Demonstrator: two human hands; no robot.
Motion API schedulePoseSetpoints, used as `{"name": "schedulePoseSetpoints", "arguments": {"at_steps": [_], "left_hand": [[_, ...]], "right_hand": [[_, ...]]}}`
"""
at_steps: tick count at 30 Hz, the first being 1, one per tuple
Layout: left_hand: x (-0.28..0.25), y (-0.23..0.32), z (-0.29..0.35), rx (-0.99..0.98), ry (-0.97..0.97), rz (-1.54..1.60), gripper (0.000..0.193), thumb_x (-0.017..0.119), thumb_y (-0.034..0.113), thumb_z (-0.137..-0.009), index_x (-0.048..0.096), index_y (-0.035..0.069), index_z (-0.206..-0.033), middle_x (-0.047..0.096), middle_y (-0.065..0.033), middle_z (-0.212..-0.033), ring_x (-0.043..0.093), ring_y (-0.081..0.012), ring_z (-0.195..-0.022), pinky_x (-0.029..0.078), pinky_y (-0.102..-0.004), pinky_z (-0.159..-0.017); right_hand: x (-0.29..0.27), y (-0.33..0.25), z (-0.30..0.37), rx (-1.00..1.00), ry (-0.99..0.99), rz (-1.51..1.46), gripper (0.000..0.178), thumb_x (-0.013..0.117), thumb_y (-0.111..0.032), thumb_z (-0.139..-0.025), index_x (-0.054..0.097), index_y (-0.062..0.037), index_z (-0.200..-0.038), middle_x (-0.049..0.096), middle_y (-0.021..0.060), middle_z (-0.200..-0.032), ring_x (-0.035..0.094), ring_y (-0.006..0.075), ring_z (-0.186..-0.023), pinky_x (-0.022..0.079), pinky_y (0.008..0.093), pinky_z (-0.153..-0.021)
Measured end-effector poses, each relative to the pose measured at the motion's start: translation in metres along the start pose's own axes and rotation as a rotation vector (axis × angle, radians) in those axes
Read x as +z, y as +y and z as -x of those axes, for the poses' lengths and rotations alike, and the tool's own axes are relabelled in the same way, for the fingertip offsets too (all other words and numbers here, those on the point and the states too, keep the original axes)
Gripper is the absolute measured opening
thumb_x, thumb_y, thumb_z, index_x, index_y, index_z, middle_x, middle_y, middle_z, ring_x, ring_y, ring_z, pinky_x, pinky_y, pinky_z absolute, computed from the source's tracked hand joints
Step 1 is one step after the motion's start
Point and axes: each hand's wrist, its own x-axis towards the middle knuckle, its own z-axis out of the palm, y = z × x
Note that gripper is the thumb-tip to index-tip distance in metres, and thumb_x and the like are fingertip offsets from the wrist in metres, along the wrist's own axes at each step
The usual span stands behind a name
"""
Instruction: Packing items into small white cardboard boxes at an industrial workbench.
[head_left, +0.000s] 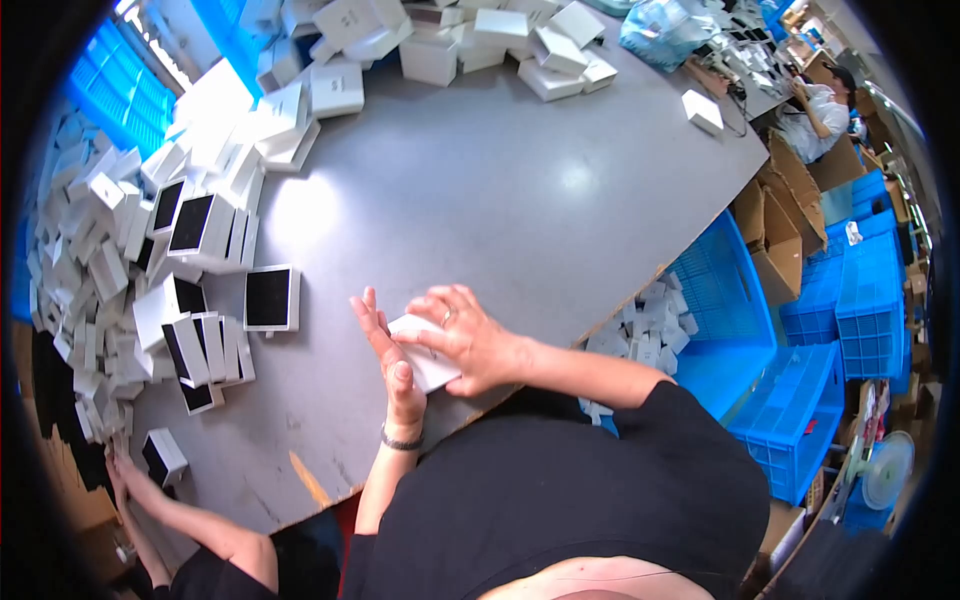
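Observation:
A small white box (430, 372) is held between my hands above the near edge of the grey table. My right hand (468, 345) lies over its top and right side, thumb at the near corner and fingers curled across the far end. A ring shows on one finger. My left hand (390, 355) braces the box's left side with palm and thumb, its fingers pointing up and away. A dark bracelet circles my left wrist. To the left, a box with a black face (272, 298) lies on the table, nearest my left hand.
White boxes (110, 270) are heaped along the left, with more boxes (430, 58) at the far edge. A blue crate (735, 300) with small white pieces stands right, beside cardboard boxes (780, 235). Another person's hands (125, 470) are at lower left; a person (815, 120) is far right.

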Motion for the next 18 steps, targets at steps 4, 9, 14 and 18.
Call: {"name": "schedulePoseSetpoints", "arguments": {"at_steps": [4, 9, 14, 18], "left_hand": [[-0.023, 0.007, -0.025, 0.033, -0.144, -0.576, 0.096, 0.071, 0.05, -0.084, 0.031, 0.005, -0.158, 0.024, -0.0216, -0.164, 0.015, -0.0394, -0.154, 0.013, -0.0532, -0.124], [-0.121, 0.007, -0.037, 0.042, 0.326, -1.379, 0.072, 0.078, 0.022, -0.08, 0.051, 0.008, -0.145, 0.038, -0.0186, -0.155, 0.029, -0.0422, -0.144, 0.025, -0.0568, -0.119], [-0.117, -0.01, -0.051, 0.038, 0.153, -1.313, 0.064, 0.076, 0.016, -0.083, 0.054, 0.009, -0.142, 0.045, -0.0204, -0.147, 0.037, -0.0448, -0.138, 0.031, -0.0549, -0.116], [-0.074, 0.012, -0.046, -0.014, 0.054, -1.257, 0.065, 0.078, 0.015, -0.079, 0.057, 0.012, -0.14, 0.049, -0.0186, -0.141, 0.044, -0.0407, -0.129, 0.035, -0.0505, -0.112]], "right_hand": [[-0.058, 0.02, 0.018, 0.056, -0.237, 0.181, 0.075, 0.081, -0.04, -0.066, 0.06, -0.0244, -0.137, 0.049, 0.0133, -0.142, 0.042, 0.039, -0.134, 0.034, 0.0561, -0.108], [-0.189, 0.121, 0.013, 0.622, -0.479, 0.233, 0.068, 0.067, -0.067, -0.083, 0.07, -0.0081, -0.118, 0.067, 0.0171, -0.119, 0.061, 0.0322, -0.118, 0.048, 0.043, -0.101], [-0.176, 0.325, -0.03, 0.659, 0.369, 0.975, 0.088, 0.065, -0.068, -0.085, 0.049, -0.0043, -0.144, 0.051, 0.0235, -0.142, 0.045, 0.0409, -0.135, 0.038, 0.05, -0.113], [-0.154, 0.315, -0.043, 0.562, 0.34, 0.779, 0.073, 0.077, -0.056, -0.077, 0.061, -0.0105, -0.131, 0.048, 0.0196, -0.148, 0.042, 0.0419, -0.137, 0.036, 0.0513, -0.113]]}}
